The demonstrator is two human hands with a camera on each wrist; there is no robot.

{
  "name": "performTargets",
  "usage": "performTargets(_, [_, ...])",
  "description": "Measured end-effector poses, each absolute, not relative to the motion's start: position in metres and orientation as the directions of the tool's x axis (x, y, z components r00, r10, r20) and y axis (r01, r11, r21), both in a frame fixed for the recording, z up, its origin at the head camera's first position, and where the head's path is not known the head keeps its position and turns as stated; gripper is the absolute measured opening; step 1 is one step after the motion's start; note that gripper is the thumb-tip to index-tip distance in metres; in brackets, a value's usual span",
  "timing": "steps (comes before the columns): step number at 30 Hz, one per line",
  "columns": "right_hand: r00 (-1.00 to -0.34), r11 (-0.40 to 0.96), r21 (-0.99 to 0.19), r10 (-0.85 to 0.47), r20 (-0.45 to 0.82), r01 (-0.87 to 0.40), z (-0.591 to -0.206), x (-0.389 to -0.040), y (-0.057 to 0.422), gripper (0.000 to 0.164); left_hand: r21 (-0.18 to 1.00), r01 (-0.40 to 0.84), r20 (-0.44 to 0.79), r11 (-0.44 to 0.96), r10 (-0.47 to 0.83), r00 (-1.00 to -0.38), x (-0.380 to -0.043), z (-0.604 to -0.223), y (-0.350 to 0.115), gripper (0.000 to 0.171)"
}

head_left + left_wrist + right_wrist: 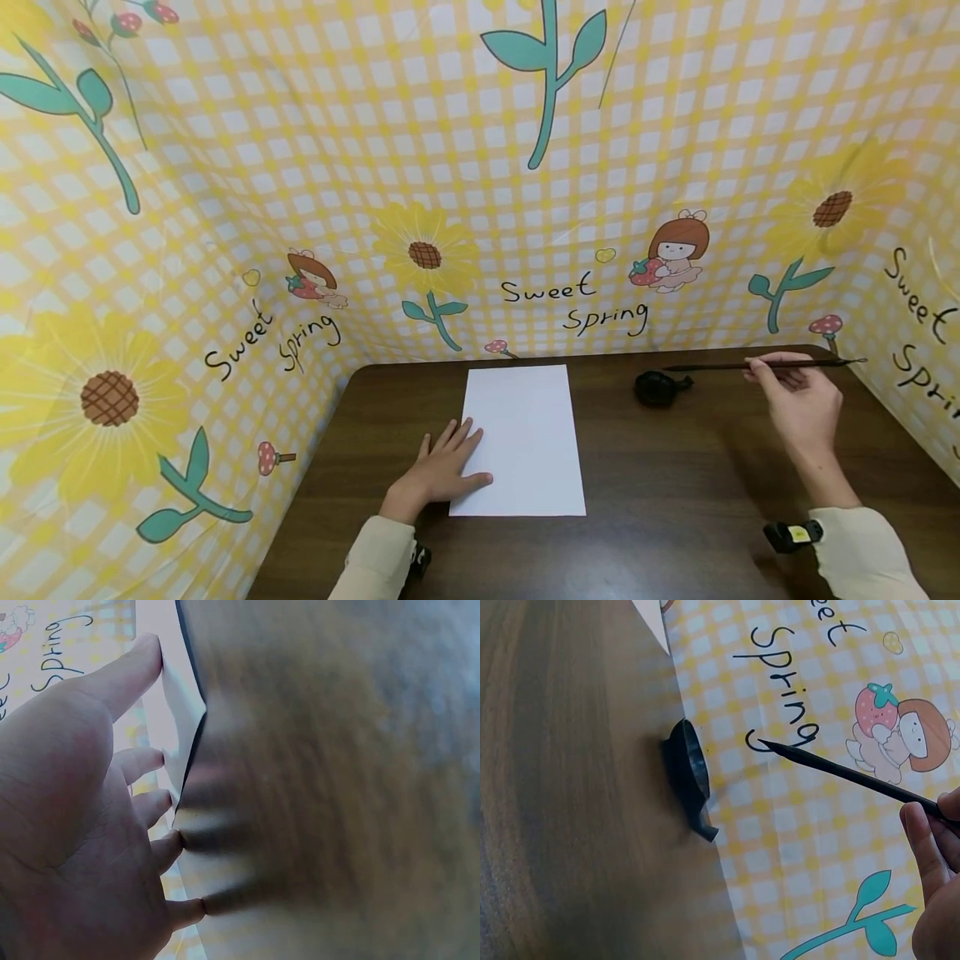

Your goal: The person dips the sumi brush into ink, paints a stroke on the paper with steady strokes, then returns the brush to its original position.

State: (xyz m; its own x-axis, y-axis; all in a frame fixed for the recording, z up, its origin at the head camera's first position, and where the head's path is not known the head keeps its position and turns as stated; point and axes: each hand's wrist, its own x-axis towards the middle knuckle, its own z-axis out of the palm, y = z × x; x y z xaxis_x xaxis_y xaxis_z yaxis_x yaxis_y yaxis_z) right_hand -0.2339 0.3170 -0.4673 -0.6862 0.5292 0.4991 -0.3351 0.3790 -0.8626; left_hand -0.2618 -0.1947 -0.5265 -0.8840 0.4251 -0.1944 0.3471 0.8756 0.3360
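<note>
A white sheet of paper [525, 442] lies upright on the dark wooden table. My left hand [442, 467] rests at its left edge with the fingers spread; the thumb and index fingertip touch the paper. In the left wrist view, the fingertips [161, 855] press down along the sheet's slightly lifted edge. My right hand [806, 400] pinches a dark writing brush [712, 367] by its shaft, held nearly level above the table. The brush's dark tip points left, above a small black ink dish [656, 389] with a short handle, and is apart from it.
The wooden table [637, 542] meets a yellow checked cloth [465, 167] that hangs behind it and along both sides. Printed flowers and lettering cover the cloth. The ink dish stands near the table's back edge, right of the paper.
</note>
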Motion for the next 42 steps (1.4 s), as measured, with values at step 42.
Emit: performTargets(42, [-0.714,0.385,-0.801,0.378,0.590,-0.458,-0.437,-0.244,0.269,0.011,0.330,0.355,-0.187,0.875,0.429,-0.884,-0.262,-0.527,-0.197,0.088])
